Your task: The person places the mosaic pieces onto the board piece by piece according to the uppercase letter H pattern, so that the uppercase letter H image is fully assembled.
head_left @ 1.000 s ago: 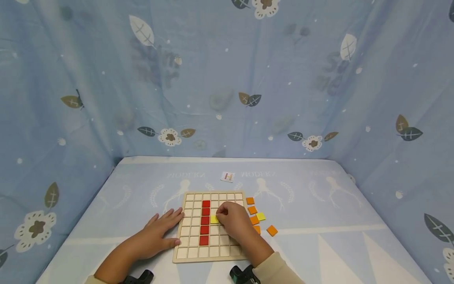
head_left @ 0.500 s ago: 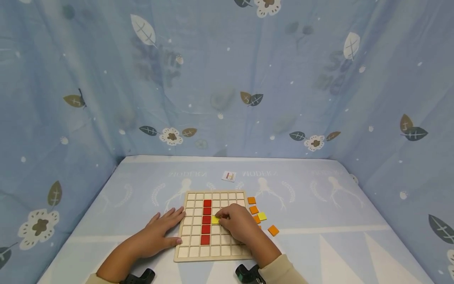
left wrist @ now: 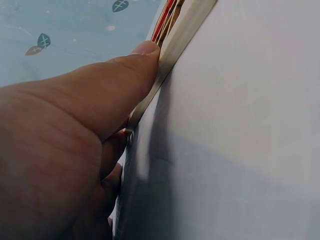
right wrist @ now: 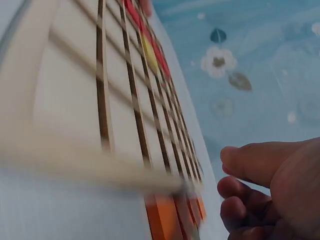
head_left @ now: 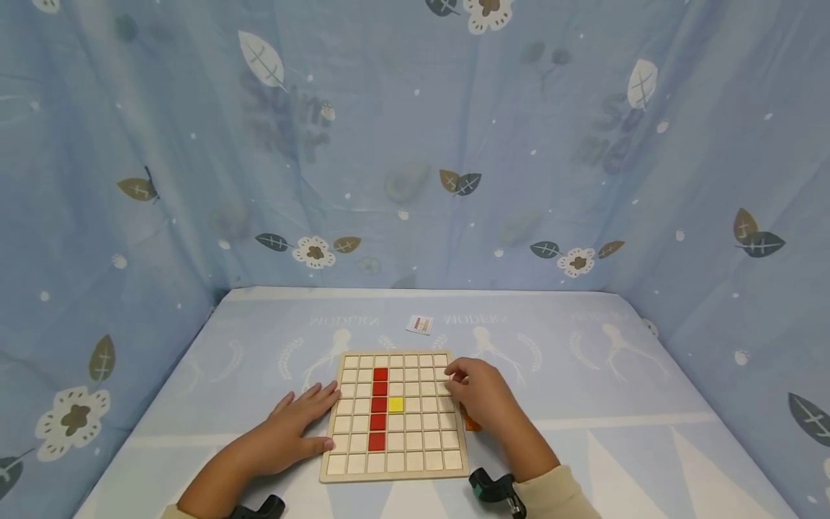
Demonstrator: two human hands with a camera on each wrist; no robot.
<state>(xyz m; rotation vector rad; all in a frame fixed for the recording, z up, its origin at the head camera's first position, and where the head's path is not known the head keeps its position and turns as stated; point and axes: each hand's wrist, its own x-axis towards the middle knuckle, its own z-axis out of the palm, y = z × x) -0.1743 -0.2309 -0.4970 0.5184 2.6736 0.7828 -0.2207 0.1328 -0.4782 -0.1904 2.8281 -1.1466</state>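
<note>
Along the left edge of the wooden grid board (head_left: 340, 465), my left hand (head_left: 288, 436) rests with fingers spread; the left wrist view has its thumb (left wrist: 125, 85) against the rim (left wrist: 180, 42). Several red tiles (head_left: 378, 404) form one column on the board, and a yellow tile (head_left: 395, 404) lies beside the middle one. My right hand (head_left: 483, 396) is at the board's right edge, fingers bent and no tile visible in them. Orange tiles (head_left: 472, 424) lie partly hidden under it; the right wrist view shows them (right wrist: 162, 217) beside the rim, below the hand (right wrist: 280, 185).
A small printed card (head_left: 420, 324) lies behind the board. Patterned blue cloth (head_left: 415, 144) hangs behind and at both sides of the table. Black wrist devices (head_left: 493, 487) are near both sleeves.
My right hand has left the yellow tile and moved right to the board's edge, now covering most loose tiles. The yellow tile stays in its cell; my left hand has hardly moved.
</note>
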